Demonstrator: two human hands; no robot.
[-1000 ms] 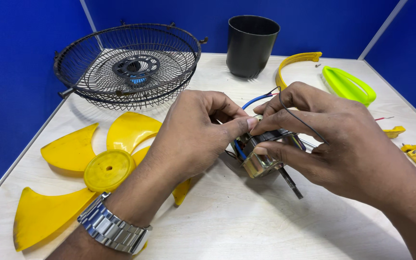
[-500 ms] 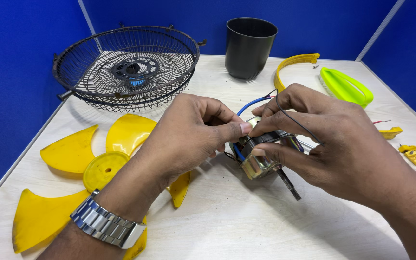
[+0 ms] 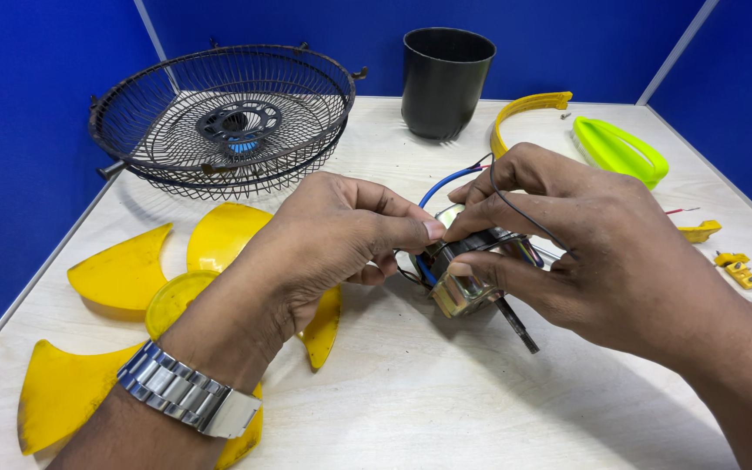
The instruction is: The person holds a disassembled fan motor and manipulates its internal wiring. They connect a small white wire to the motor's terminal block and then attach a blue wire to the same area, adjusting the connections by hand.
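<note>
A small fan motor (image 3: 465,287) with a metal frame, a dark shaft and blue and black wires is held just above the pale table (image 3: 446,409). My right hand (image 3: 594,252) grips it from the right, fingers wrapped over its top, a black wire looping over the knuckles. My left hand (image 3: 332,239), with a steel watch on the wrist, pinches at the motor's left side, its thumb tip pressed against my right fingertips. Most of the motor body is hidden between the two hands.
A yellow fan blade (image 3: 132,287) lies under my left forearm. A black wire fan guard (image 3: 224,117) sits at the back left, a black cup (image 3: 446,78) behind the hands. A yellow curved strip (image 3: 524,109), a green oval piece (image 3: 620,152) and small yellow parts (image 3: 724,252) lie at the right.
Both hands stay on the motor with only slight finger shifts. The view has tilted a little, nothing on the table moved.
</note>
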